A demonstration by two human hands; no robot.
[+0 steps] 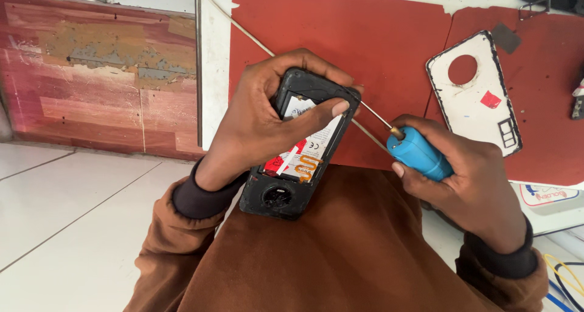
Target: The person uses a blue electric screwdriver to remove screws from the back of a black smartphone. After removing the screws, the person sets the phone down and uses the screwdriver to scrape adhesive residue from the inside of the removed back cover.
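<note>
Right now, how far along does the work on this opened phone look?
Done: the white back cover is off and lies on the red mat, and the phone shows its battery. In hand: the left hand grips the phone while the right hand holds a blue-handled screwdriver, its tip at the phone's upper edge. Left: the battery sits in place; which screws are out cannot be told.

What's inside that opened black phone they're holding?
Inside the phone lies a white battery with red and orange markings, and a round opening near its lower end. The left hand covers the rest; the screwdriver tip touches its edge.
</note>
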